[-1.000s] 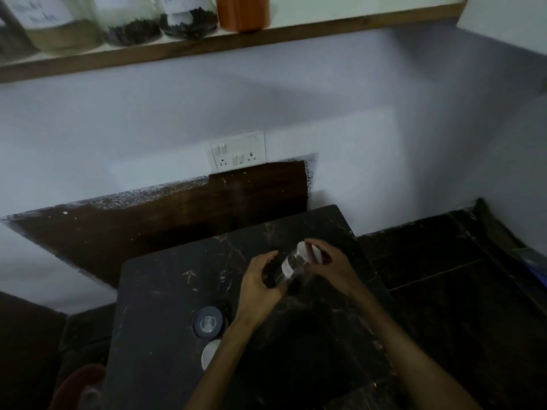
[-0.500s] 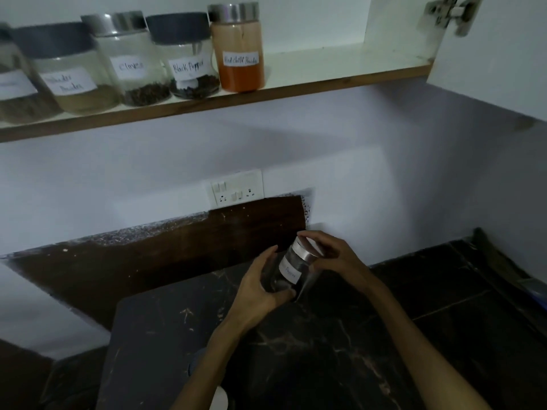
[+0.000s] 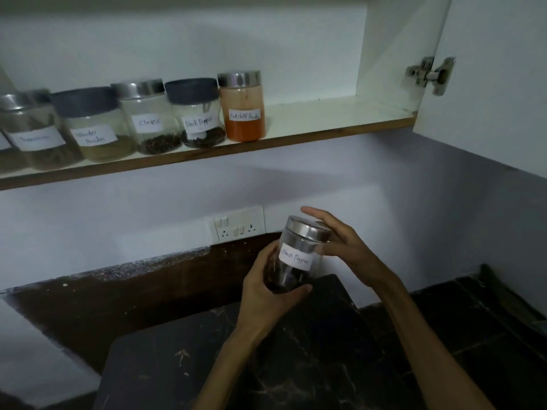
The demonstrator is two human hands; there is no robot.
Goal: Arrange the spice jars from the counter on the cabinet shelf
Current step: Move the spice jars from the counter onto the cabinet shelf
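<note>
Two bare hands hold one small clear glass jar with a silver metal lid (image 3: 299,255) in mid-air, above the dark marbled stone counter (image 3: 296,365) and well below the shelf. The left hand (image 3: 266,287) is wrapped round the lower body of that jar, thumb across the bottom front, so the dark contents at its base are partly hidden. The right hand (image 3: 340,244) grasps the jar at the lid, thumb along the lid's lower edge and the fingers arched over the top, with the index finger lifted clear above it. The jar is tilted, its lid leaning to the right, and its white handwritten label reads "Black Pepper". Up on the white cabinet shelf with a wooden front edge (image 3: 325,113) a row of jars stands side by side: an orange-filled glass jar with a silver lid (image 3: 243,109) at the right end, then leftward a dark-lidded jar labelled black pepper (image 3: 197,115), a silver-lidded jar labelled cloves (image 3: 148,119), a dark-lidded jar of yellowish powder (image 3: 94,128) and a silver-lidded jar with a blurred label (image 3: 32,134). To the right of the orange jar the shelf board is bare. An open white cabinet door with a metal hinge (image 3: 488,84) hangs at the upper right. A white wall socket plate (image 3: 238,227) sits just left of the held jar.
</note>
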